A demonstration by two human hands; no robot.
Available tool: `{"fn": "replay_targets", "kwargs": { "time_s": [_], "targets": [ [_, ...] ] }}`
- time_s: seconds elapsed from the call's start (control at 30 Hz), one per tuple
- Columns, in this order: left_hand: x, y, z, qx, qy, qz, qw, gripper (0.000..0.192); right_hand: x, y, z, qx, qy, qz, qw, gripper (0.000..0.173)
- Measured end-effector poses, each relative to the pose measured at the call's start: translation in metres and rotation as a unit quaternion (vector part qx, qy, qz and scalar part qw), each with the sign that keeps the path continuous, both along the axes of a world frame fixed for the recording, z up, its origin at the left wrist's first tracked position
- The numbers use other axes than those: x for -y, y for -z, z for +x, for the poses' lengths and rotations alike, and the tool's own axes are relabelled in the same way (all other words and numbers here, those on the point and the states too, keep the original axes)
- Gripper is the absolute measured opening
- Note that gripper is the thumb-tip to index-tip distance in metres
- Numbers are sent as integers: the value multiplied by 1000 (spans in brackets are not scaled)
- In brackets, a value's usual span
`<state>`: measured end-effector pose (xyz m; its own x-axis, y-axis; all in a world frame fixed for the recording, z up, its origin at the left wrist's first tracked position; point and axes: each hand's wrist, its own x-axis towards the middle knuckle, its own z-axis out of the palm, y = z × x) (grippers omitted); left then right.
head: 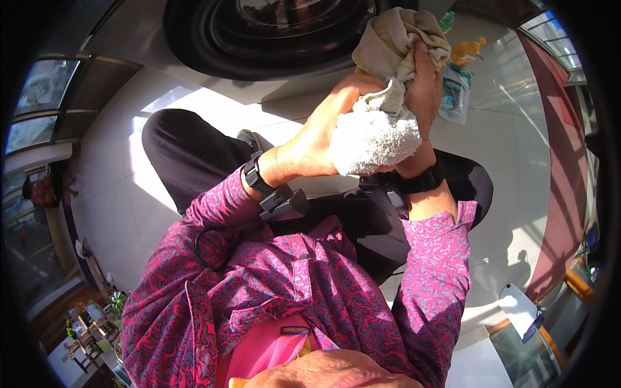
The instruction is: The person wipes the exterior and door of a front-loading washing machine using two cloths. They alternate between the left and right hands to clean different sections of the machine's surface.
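Note:
Both hands are raised in front of a front-loading machine's round door with a dark rim. A white terry cloth, bunched up, is in my left hand, which partly hides behind it. The cloth's upper end narrows between the two hands. My right hand grips a crumpled beige cloth with yellowish stripes, one finger pressed into its folds. Whether the two cloths are one piece I cannot tell. Both wrists wear black straps with small devices.
An orange bottle, a green bottle top and a clear plastic packet are on the tiled floor at the upper right. My bent knees lie below the hands. A white-topped object stands at the lower right, a plant at the lower left.

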<state>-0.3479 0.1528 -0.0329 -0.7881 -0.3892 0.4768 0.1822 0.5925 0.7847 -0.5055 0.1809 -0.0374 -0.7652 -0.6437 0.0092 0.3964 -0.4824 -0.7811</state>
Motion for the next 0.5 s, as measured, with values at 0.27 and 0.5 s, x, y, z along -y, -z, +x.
{"fn": "replay_targets", "kwargs": {
  "time_s": [0.27,0.5],
  "targets": [
    [-16,-9,6,-33,-37,-60,997,93,5,2,2,83,-47,-47,994,50],
    [-6,-16,9,-20,18,-50,998,75,5,7,2,92,-88,-47,991,48]
  ]
}}
